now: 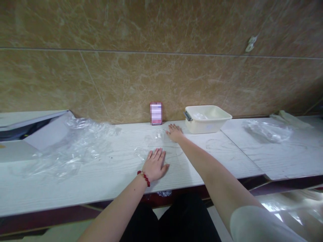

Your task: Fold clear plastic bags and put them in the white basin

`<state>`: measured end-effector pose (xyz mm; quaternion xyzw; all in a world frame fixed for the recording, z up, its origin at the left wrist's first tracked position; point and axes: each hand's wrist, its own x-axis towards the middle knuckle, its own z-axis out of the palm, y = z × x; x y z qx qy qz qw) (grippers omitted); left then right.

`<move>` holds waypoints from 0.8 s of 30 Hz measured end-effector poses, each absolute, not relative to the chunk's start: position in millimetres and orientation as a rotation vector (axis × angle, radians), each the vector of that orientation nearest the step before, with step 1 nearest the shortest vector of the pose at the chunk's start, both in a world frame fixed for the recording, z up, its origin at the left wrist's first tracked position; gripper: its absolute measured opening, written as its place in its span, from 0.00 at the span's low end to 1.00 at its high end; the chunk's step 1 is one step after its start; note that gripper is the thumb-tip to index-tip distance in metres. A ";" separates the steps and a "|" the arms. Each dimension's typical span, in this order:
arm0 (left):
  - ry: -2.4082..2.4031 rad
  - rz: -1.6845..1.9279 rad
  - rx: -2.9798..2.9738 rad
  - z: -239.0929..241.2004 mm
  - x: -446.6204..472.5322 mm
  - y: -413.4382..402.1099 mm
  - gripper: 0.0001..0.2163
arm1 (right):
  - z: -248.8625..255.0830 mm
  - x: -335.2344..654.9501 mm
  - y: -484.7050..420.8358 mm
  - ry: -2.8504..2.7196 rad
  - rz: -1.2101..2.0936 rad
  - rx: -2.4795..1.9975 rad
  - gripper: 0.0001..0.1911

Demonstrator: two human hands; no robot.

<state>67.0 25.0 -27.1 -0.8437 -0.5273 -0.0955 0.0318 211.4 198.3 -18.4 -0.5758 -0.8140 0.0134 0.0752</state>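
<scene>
My left hand [155, 164] lies flat, fingers together and stretched out, pressing on a thin clear plastic sheet [147, 148] on the white wood-grain table [101, 181]. A red bead bracelet sits on that wrist. My right hand [174, 132] reaches further back, palm down with fingers spread, resting on the far end of the same clear sheet, close to a small card [156, 113] leaning on the wall.
A cream plastic basin [207, 118] stands at the back, right of my right hand. A crumpled heap of clear plastic [73, 144] lies at left, another clear bag [268, 130] at right. The brown marble wall [161, 67] bounds the table behind.
</scene>
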 end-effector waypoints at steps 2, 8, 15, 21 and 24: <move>-1.625 -0.302 -2.599 -27.3 67.2 25.5 0.27 | -16.1 206.5 187.6 -2.551 0.069 -1.515 0.28; -1.616 -0.331 -2.602 -23.1 68.3 24.8 0.26 | -17.8 183.4 135.8 -2.880 0.279 -0.871 0.25; -1.634 -0.324 -2.602 -23.9 68.7 25.1 0.27 | -14.9 174.7 145.9 -2.877 0.231 -1.053 0.26; -1.640 -0.315 -2.621 -24.8 66.8 25.5 0.27 | -22.0 169.5 166.3 -2.844 0.148 -1.129 0.30; -1.636 -0.332 -2.638 -23.6 66.7 24.7 0.27 | -24.8 162.4 176.0 -2.823 0.171 -1.212 0.32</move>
